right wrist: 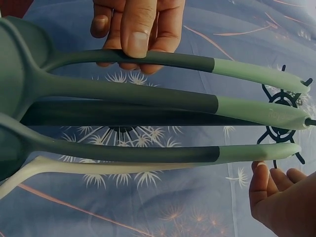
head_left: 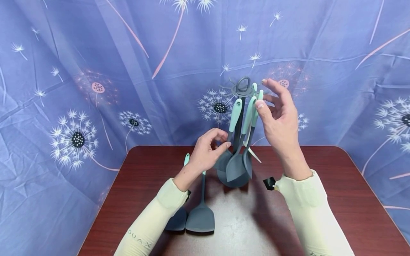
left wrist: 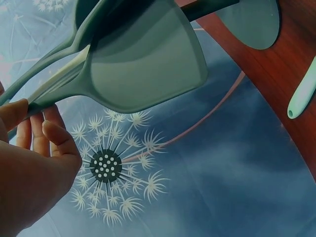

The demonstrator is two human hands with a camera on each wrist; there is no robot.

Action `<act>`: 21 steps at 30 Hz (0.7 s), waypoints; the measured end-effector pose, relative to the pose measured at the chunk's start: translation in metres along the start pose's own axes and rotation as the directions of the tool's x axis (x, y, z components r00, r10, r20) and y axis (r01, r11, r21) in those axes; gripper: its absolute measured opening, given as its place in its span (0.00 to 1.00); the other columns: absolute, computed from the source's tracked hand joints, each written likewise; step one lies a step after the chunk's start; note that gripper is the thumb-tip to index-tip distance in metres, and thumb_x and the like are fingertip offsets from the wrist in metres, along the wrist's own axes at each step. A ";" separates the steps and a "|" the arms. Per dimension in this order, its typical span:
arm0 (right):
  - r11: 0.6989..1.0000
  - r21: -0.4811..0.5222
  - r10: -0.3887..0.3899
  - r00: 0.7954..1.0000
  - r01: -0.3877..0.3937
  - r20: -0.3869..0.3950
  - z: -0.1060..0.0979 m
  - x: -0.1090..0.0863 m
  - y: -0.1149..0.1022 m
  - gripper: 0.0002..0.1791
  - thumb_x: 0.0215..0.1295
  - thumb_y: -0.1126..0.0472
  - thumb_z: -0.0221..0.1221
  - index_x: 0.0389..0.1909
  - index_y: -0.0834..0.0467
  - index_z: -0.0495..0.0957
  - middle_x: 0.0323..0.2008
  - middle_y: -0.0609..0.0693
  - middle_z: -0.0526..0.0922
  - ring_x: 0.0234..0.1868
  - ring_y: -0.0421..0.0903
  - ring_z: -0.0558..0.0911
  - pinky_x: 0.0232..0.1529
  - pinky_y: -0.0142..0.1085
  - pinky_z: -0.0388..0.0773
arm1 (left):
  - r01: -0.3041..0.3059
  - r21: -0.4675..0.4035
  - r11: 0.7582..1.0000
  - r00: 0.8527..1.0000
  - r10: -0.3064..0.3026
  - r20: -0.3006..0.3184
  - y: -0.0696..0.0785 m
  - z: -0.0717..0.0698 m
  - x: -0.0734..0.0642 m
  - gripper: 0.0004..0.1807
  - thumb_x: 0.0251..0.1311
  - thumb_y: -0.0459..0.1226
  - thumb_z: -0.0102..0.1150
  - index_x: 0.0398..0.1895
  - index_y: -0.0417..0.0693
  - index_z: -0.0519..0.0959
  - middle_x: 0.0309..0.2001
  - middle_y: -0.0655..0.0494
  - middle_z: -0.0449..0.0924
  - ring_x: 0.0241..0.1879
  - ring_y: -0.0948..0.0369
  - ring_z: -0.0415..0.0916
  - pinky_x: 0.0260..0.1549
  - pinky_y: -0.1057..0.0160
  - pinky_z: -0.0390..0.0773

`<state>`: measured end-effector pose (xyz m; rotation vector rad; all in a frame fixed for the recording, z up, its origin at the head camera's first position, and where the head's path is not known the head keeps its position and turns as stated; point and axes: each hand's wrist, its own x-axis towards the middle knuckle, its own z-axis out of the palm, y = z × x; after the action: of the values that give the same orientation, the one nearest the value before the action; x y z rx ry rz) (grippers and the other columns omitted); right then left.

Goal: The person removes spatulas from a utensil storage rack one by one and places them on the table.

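Observation:
In the head view, a dark utensil stand (head_left: pixel 244 91) with a loop top, radiating hooks and a round base (head_left: pixel 234 182) holds several hanging utensils. My left hand (head_left: pixel 208 147) pinches the grey shaft of the leftmost one, a mint-handled spatula (head_left: pixel 236 113); its broad grey blade (left wrist: pixel 148 64) fills the upper left wrist view. At the top right of the stand, my right hand (head_left: pixel 280 117) has its thumb tip against a mint handle (right wrist: pixel 261 152), index finger spread away from it. A grey-headed utensil (head_left: pixel 237 169) hangs in front, with a white utensil (head_left: pixel 254 155) behind.
On the table's left part lie a grey turner (head_left: pixel 200 218) and, beside it, another grey-headed utensil (head_left: pixel 177 221) partly behind my left sleeve. The dark red table (head_left: pixel 333 199) meets a blue dandelion-print cloth (head_left: pixel 179 103) right behind the stand.

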<state>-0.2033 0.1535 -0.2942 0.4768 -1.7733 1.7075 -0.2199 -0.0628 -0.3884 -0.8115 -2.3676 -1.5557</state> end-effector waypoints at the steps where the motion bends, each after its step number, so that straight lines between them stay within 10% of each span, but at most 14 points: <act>1: 1.000 0.002 0.000 1.000 0.000 0.000 0.000 0.000 0.000 0.31 0.73 0.62 0.66 0.75 0.57 0.72 0.72 0.54 0.75 0.61 0.48 0.80 0.57 0.33 0.76 | -0.002 -0.002 1.000 1.000 0.002 -0.001 0.000 0.000 0.000 0.08 0.71 0.36 0.68 0.50 0.50 0.83 0.45 0.59 0.83 0.41 0.65 0.80 0.37 0.63 0.79; 21: 0.999 0.029 0.019 1.000 -0.019 0.004 0.000 0.000 -0.003 0.31 0.73 0.64 0.65 0.75 0.59 0.71 0.72 0.56 0.75 0.62 0.49 0.79 0.59 0.33 0.74 | -0.040 -0.011 0.999 0.999 0.040 -0.009 0.002 -0.007 -0.003 0.09 0.71 0.37 0.69 0.51 0.52 0.84 0.46 0.60 0.83 0.40 0.63 0.79 0.36 0.62 0.78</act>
<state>-0.2020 0.1531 -0.2920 0.4774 -1.7634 1.7486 -0.2175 -0.0693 -0.3852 -0.8471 -2.3245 -1.5547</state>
